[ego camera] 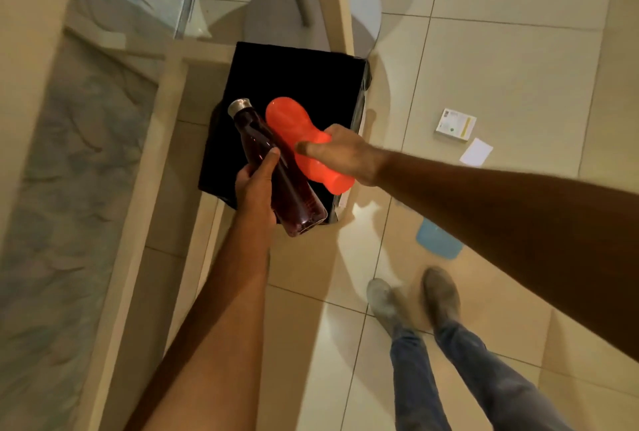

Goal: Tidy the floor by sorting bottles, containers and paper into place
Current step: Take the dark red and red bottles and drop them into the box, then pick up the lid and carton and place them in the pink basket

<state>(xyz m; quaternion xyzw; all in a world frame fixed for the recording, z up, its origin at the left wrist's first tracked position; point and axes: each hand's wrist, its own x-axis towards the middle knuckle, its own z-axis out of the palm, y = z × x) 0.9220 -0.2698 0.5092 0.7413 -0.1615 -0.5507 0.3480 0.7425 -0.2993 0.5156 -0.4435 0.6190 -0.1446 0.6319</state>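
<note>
The left hand [256, 185] grips a dark red bottle [276, 167] with a metal cap, its fingers curled round the body. The right hand [340, 154] holds an orange bottle [297, 129] by its narrow waist. Both bottles hang tilted over a black bin [304, 74] standing on the tiled floor [501, 84]. On the floor to the right lie a small white box [455, 125], a paper slip [477, 152] just beside it, and a blue lid [438, 239] nearer the person's shoes [415, 295].

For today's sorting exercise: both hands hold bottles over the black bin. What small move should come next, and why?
Probably lower the orange bottle and the dark bottle into the black bin: the right hand and left hand grip them right above its opening, so only a short drop remains.
</note>
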